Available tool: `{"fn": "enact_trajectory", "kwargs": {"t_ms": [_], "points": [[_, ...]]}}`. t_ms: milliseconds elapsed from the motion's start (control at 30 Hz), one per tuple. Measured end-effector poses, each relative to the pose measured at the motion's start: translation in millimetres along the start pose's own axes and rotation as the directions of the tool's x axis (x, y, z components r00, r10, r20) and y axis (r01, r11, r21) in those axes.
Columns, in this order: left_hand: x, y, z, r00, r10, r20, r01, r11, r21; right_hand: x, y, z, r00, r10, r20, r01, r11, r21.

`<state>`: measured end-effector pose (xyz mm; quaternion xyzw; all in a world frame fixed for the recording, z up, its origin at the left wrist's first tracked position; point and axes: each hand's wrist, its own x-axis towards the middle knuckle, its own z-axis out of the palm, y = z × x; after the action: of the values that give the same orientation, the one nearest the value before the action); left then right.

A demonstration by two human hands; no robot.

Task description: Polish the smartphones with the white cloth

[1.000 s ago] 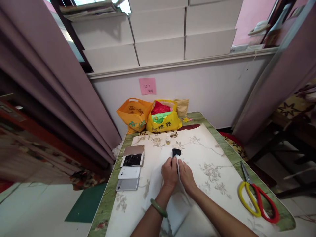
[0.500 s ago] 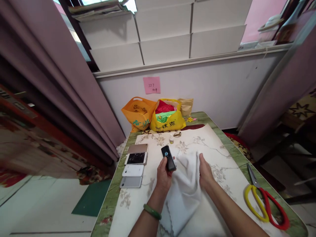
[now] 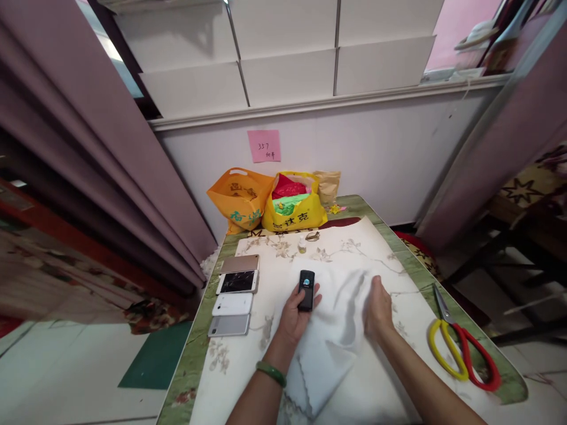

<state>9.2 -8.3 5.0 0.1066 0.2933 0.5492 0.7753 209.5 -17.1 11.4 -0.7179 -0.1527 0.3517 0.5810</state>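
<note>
In the head view, my left hand, with a green bangle at the wrist, holds a small black mobile phone upright. A round blue mark shows on its upper part, and my thumb lies across its side. Beneath the phone a pale white cloth with a scalloped edge spreads over the table in soft folds. My right hand is at the cloth's right edge, closed on it as far as I can see; its fingertips are partly hidden. Left of my left hand, several phones lie in a column.
Large scissors with yellow and red handles lie at the table's right. At the back stand an orange bag, a yellow bag and a brown paper pouch. A small bottle and glasses lie before them.
The phone in my left hand has turned from tilted to nearly upright. My right hand has moved right, and the cloth is spread wider and flatter. The whole view has shifted slightly.
</note>
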Motion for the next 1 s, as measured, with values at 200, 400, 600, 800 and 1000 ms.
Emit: {"fn": "enact_trajectory", "kwargs": {"t_ms": [200, 400, 600, 800, 1000], "points": [[-1, 2, 0.6, 0.99, -0.108, 0.089, 0.11, 0.994, -0.025, -42, -12, 40, 0.784, -0.314, 0.535, 0.344, 0.938, 0.046], [-2, 4, -0.7, 0.994, -0.105, -0.005, 0.104, 0.993, -0.058, -52, 1, 24, 0.278, -0.561, 0.78, 0.866, 0.497, 0.048], [-4, 3, 3.4, 0.986, -0.167, 0.003, 0.167, 0.986, -0.026, -44, 10, 16, -0.123, -0.265, 0.956, 0.971, 0.167, 0.172], [-3, 2, 3.4, 0.988, -0.135, 0.078, 0.139, 0.989, -0.049, -35, 17, 36, 0.115, -0.41, 0.905, 0.993, 0.016, -0.119], [-3, 5, 4.3, 0.989, -0.098, 0.11, 0.108, 0.991, -0.084, -34, 26, 18, 0.09, -0.595, 0.799, 0.992, -0.019, -0.126]]}}
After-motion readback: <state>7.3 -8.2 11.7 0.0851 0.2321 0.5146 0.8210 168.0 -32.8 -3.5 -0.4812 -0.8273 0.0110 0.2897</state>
